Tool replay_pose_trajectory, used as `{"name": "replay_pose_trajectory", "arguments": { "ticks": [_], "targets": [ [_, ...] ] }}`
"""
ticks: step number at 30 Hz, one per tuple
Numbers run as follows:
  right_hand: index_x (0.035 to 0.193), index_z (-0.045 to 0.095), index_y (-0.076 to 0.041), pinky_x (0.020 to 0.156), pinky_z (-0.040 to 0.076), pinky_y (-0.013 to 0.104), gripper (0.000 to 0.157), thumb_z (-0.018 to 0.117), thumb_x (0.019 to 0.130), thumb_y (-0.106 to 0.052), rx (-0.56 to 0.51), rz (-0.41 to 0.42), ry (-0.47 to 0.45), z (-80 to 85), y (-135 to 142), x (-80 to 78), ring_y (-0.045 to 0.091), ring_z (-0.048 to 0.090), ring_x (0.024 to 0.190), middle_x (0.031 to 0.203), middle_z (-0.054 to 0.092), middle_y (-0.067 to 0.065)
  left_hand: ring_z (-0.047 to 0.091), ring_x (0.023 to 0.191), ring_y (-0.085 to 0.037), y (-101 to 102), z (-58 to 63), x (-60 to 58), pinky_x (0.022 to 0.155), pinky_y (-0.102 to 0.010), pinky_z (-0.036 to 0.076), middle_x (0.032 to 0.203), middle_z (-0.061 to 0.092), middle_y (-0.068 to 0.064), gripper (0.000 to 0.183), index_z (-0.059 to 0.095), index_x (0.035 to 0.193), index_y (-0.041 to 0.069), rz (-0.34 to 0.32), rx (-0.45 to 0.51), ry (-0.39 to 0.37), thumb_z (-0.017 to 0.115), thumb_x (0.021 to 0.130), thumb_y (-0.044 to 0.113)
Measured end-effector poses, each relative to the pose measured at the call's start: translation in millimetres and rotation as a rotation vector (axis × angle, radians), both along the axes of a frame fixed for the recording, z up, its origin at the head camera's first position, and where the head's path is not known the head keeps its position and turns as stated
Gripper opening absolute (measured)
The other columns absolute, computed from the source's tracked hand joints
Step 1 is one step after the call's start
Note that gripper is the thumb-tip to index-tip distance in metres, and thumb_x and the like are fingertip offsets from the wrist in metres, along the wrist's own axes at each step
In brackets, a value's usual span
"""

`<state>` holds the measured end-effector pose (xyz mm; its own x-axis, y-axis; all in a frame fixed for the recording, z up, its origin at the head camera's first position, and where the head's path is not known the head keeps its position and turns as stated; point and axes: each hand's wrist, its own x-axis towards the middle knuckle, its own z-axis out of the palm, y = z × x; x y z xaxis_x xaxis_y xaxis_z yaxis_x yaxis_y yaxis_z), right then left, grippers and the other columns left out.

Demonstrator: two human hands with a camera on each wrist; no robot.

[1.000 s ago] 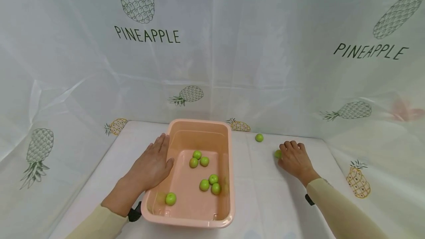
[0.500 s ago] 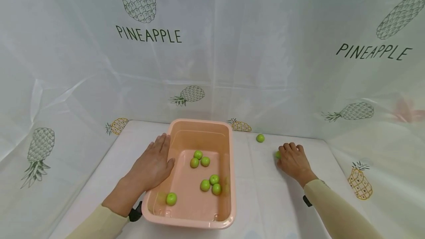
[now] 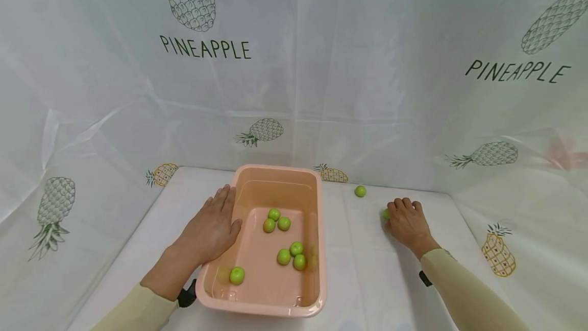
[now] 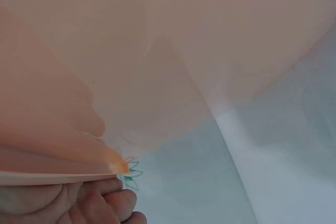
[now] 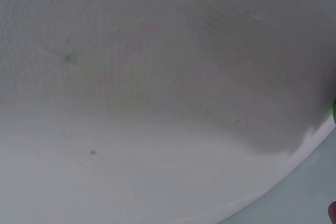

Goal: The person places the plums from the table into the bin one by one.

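Note:
A pink plastic basin (image 3: pixel 320 280) stands on the white-covered table, with several small round green fruits (image 3: pixel 284 256) on its floor. My left hand (image 3: pixel 209 229) rests along its left rim, fingers straight, the thumb reaching over the inner side. In the left wrist view the fingertips (image 4: pixel 121 203) show just below the rim. To the right of the basin, my right hand (image 3: pixel 408 223) has its fingers curled over a green fruit (image 3: pixel 386 214), mostly hidden under them. Only a sliver of green fruit (image 5: pixel 334 113) appears at the edge of the right wrist view.
Another green fruit (image 3: pixel 360 191) lies near the table's back edge, between the basin and my right hand. A white sheet (image 3: pixel 358 75) printed with pineapples hangs behind the table and at both sides.
Almost nothing differs. The view shifts slightly, and my right fingers make only a tiny movement at the green fruit. My left hand keeps its place on the basin rim.

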<state>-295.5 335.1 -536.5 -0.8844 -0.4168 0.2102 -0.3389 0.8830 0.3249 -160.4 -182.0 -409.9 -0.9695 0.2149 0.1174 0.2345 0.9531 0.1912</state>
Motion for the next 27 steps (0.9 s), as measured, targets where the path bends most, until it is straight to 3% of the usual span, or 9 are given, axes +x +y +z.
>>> {"name": "replay_pose_trajectory", "arguments": {
  "ticks": [14, 27],
  "targets": [
    [0.108, 0.058, 0.004, 0.092, 0.046, 0.061, 0.037, 0.075, 0.091, -0.023, -0.044, -0.026, -0.022, 4.9, -5.1, 0.4, 0.039, 0.053, 0.099, 0.098, 0.057, 0.016, 0.029, 0.156, -0.049, -0.4, -1.0, -1.2, 0.126, -0.061, 0.03, 0.167, 0.028, -0.034, 0.075, 0.025, 0.161, -0.014, 0.002, 0.015, -0.01, 0.055, 0.105, 0.027],
    [0.097, 0.057, 0.004, 0.087, 0.045, 0.058, 0.045, 0.073, 0.085, -0.037, -0.088, -0.033, -0.076, 5.9, -20.8, 2.1, 0.036, 0.053, 0.09, 0.087, 0.054, 0.012, 0.029, 0.156, -0.049, -1.1, -0.5, 0.1, 0.126, -0.061, 0.03, 0.167, 0.028, -0.034, 0.075, 0.025, 0.16, -0.015, 0.001, 0.021, -0.006, 0.055, 0.105, 0.027]
  ]
}}
